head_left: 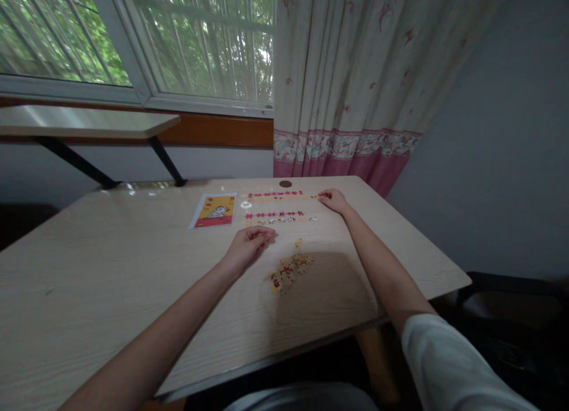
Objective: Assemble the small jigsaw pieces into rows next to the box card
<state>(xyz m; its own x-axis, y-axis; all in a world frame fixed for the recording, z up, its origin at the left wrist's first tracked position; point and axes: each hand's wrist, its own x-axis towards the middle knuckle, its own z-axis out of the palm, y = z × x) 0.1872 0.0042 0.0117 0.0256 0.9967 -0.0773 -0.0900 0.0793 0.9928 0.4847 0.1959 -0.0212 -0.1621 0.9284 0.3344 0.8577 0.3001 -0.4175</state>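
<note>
A sleeve (448, 352) lies nearest, puzzle pieces (285, 270) and picture card (216, 211) beyond; whether left fingers (263, 231) or right fingers (326, 193) grip is unclear.

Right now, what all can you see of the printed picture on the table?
The printed picture looks like a thin, roughly rectangular paper sheet with a white margin. Its print is yellow above and red below, with a white, dark-outlined figure, perhaps an animal, and small reddish marks near the top; finer detail is too small to read. It lies flat, face up, on the wood-grain table, left of the rows of puzzle pieces. Neither hand touches it.
</note>
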